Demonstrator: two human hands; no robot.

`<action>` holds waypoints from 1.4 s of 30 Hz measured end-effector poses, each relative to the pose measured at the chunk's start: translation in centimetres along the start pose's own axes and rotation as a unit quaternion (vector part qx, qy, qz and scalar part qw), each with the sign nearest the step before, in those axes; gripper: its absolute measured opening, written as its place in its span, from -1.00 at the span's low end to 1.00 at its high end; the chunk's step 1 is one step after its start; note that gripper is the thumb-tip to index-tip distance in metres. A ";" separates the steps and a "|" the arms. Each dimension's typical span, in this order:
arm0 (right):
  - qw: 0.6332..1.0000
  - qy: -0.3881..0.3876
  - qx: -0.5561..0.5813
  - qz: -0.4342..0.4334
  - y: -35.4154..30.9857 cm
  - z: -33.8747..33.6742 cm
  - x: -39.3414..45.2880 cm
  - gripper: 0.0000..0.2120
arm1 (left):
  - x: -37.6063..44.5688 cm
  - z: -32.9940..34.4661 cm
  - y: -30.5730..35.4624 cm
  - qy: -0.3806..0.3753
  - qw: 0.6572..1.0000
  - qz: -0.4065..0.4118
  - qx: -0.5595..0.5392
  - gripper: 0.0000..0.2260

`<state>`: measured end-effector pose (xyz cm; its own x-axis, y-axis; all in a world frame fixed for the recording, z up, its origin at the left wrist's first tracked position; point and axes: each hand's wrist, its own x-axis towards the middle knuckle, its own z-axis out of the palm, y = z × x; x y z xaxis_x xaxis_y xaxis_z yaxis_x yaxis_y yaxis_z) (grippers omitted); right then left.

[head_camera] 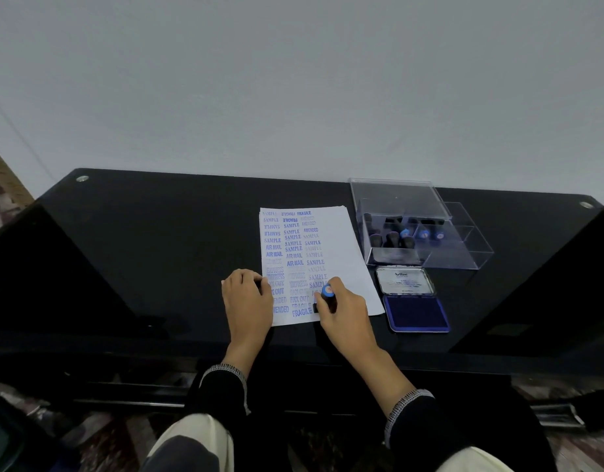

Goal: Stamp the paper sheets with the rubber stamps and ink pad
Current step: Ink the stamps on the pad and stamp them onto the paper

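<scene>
A stack of white paper sheets (341, 240) lies on the black table (157, 233), its left and middle columns filled with blue stamped words. My right hand (345, 311) grips a black rubber stamp with a blue cap (328, 296), base down on the sheet's lower edge beside a "FRAGILE" print. My left hand (248, 301) rests on the paper's lower left corner with its fingers curled; I cannot make out anything in them. An open ink pad (417, 313) with a dark blue cushion and raised lid lies just right of the paper.
A clear plastic box (464, 257) holding several more black stamps stands behind the ink pad, its transparent lid (396, 199) propped on top. The wall rises directly behind the table. Dark angled panels flank the table left and right.
</scene>
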<state>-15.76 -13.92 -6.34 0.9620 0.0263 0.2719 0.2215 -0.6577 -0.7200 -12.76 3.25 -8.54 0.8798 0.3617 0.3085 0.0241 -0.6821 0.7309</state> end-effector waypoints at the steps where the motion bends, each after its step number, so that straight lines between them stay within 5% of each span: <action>1: 1.000 -0.006 0.001 0.000 0.0 -0.1 0.2 -0.80 | 0.0 0.0 0.0 -0.001 1.000 0.000 0.000 -0.90; 24: 1.000 -0.003 0.021 0.001 0.1 0.0 -0.1 -0.80 | 0.1 0.1 0.1 0.000 1.000 0.002 0.004 -0.88; 27: 0.996 -0.010 0.081 0.046 -0.1 -1.0 0.1 -0.73 | 0.2 0.2 0.1 -0.003 1.000 0.009 0.015 -0.88; 33: 0.933 0.118 0.256 0.224 0.9 -2.8 1.0 -0.74 | 0.3 0.3 -0.1 -0.012 1.000 0.012 0.025 -0.90; 42: 0.928 0.132 0.267 0.224 1.1 -2.5 0.8 -0.78 | 0.2 0.2 0.1 -0.021 0.999 0.010 0.027 -0.90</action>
<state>-15.13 -16.49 -5.31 0.9196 -0.3912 -0.0354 -0.0762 -0.0893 -0.9931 -12.49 3.16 -8.51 0.8995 0.3216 0.2956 0.0316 -0.7229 0.6902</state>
